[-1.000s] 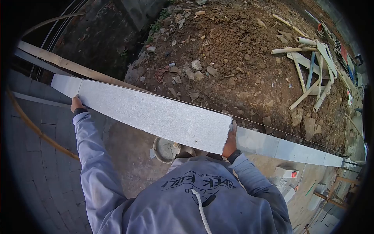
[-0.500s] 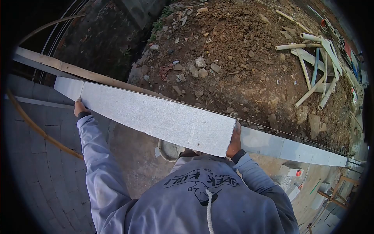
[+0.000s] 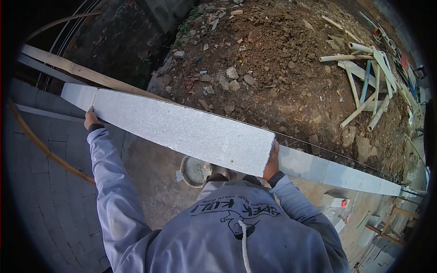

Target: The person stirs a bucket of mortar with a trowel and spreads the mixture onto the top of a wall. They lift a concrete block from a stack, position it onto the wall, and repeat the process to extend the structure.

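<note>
While standing on grey paving, holds long grey speckled stone slab (image 3: 182, 129) lengthwise in the air, close along row of laid grey kerb stones (image 3: 337, 173) beside the dirt mound. Left hand (image 3: 90, 119) curled over the left end's edge; right hand (image 3: 272, 163) pressed flat against the cut right end. Looks heavy, rigid, brittle at corners, rough enough not to slip; best carried by both ends. Against half a second earlier, sits slightly higher in frame, uncovering more of round mortar bucket (image 3: 195, 171); grips unchanged.
</note>
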A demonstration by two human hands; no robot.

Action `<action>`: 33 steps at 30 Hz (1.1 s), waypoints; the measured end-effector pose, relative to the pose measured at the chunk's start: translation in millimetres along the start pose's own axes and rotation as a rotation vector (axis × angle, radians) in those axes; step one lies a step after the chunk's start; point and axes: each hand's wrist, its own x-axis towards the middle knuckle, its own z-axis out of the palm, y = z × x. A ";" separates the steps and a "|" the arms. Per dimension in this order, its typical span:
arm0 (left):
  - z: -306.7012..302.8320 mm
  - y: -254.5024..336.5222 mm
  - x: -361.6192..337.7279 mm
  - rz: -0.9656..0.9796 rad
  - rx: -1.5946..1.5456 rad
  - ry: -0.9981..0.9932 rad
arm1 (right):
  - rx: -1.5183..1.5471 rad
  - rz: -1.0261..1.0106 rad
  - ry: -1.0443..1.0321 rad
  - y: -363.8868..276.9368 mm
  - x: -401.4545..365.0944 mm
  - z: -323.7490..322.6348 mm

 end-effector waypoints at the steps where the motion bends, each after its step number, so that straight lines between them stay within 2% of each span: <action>1: -2.4 -1.3 4.6 -0.027 -0.072 -0.011 | 0.073 0.055 -0.054 15.2 -9.5 12.4; 2: 4.1 15.7 -50.0 0.066 -0.012 0.087 | 0.024 0.012 -0.104 27.3 -11.7 19.8; 3: -0.7 -9.5 -1.7 0.174 0.188 0.163 | -0.022 -0.034 -0.153 39.1 -14.6 26.4; 4: -1.8 -7.7 -5.5 0.335 0.604 0.220 | -0.066 -0.054 -0.179 44.9 -17.2 27.9; 5: -1.3 1.5 -29.6 0.308 0.620 0.168 | -0.109 -0.075 -0.204 50.9 -18.9 29.5; 6: 3.3 -5.4 -28.0 0.305 0.559 0.245 | -0.104 -0.061 -0.222 52.8 -22.8 33.3; 11: 2.6 -9.0 -17.8 0.330 0.476 0.182 | -0.315 -0.153 -0.227 68.0 -26.8 42.0; 14: -3.0 14.4 -42.4 0.179 0.469 0.120 | -0.342 -0.115 -0.249 71.7 -27.4 46.2; 17: 1.1 21.8 -58.7 0.087 0.234 0.219 | -0.317 -0.115 -0.296 59.3 -22.6 43.2; 20: 8.5 11.1 -33.3 -0.004 -0.196 0.117 | -0.316 -0.149 -0.227 50.8 -18.8 38.1; 21: 12.9 28.7 -60.5 -0.140 -0.270 0.171 | -0.297 -0.148 -0.206 48.1 -17.9 34.0; 23: 12.5 10.4 -17.3 -0.103 -0.261 0.031 | -0.257 -0.147 -0.163 43.1 -16.0 25.4; 24: 13.8 7.5 -8.8 -0.040 -0.147 0.098 | -0.298 -0.158 -0.200 40.9 -16.7 29.5; 25: 13.4 3.7 7.8 -0.017 -0.066 0.157 | -0.267 -0.164 -0.149 35.4 -13.7 25.5; 28: 6.4 -16.7 65.7 -0.087 -0.156 0.051 | -0.244 -0.161 -0.113 39.1 -12.6 31.8; 30: 7.4 -6.7 42.2 -0.114 -0.156 0.070 | -0.275 -0.151 -0.158 42.2 -16.7 34.9; 32: 1.7 -20.0 70.8 -0.091 -0.167 -0.032 | -0.333 -0.154 -0.224 43.7 -16.3 31.3; 33: 1.5 -24.4 76.6 -0.077 -0.174 -0.084 | -0.137 -0.048 -0.233 42.2 -16.5 30.4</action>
